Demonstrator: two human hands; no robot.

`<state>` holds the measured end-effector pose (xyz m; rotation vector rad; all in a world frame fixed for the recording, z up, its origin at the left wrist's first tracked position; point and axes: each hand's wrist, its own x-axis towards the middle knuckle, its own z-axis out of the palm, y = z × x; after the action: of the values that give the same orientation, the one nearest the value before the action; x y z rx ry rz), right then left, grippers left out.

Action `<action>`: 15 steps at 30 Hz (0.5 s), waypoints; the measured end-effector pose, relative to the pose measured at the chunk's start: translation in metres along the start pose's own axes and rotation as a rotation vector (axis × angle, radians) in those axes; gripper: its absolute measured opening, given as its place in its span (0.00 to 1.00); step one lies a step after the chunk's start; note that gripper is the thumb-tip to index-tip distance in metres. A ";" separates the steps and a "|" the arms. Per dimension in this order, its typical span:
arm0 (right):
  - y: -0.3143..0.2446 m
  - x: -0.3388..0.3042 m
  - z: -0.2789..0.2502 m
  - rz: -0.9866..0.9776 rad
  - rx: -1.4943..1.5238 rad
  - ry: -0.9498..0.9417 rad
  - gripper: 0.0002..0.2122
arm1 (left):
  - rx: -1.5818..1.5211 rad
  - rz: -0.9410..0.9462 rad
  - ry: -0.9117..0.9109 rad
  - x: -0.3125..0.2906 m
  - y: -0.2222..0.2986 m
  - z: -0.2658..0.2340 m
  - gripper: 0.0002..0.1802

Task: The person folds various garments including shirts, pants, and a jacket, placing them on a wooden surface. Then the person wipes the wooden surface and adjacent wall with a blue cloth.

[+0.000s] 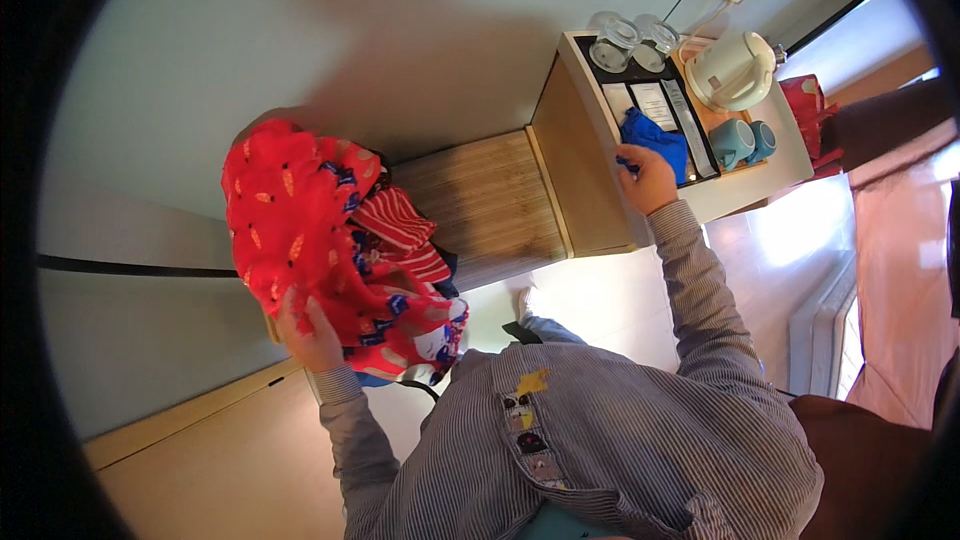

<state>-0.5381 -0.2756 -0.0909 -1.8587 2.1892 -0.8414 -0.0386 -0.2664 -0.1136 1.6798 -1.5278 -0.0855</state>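
Observation:
On the left my left hand (312,340) grips the lower edge of a large red printed cloth (285,210). The cloth is heaped in loose folds, with blue, grey and white figures along one side. Red-and-white striped fabric (398,218) shows beside it; what lies underneath is hidden. At the cabinet's front edge, my right hand (650,180) pinches one end of a crumpled blue cloth (655,143). Most of that cloth rests on a black tray (708,168) on the cabinet top.
The white-topped cabinet (755,190) also carries two upturned glasses (613,45), a cream electric kettle (728,70) and two blue mugs (735,143). A red bag (805,105) stands beyond it. Between cloth and cabinet is a low wooden shelf (490,205) against the wall.

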 end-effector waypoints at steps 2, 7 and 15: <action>0.026 0.007 -0.011 -0.044 -0.158 -0.004 0.18 | -0.216 -0.013 -0.011 -0.009 0.044 0.029 0.15; 0.068 0.012 -0.020 -0.082 -0.247 -0.142 0.26 | -0.530 0.041 -0.282 -0.034 0.136 0.089 0.14; 0.085 0.027 -0.021 -0.015 -0.113 0.051 0.19 | -0.595 0.093 -0.669 -0.058 0.197 0.130 0.17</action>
<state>-0.6270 -0.2882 -0.1100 -1.9268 2.3016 -0.7907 -0.2817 -0.2660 -0.1054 1.1359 -1.8046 -1.0332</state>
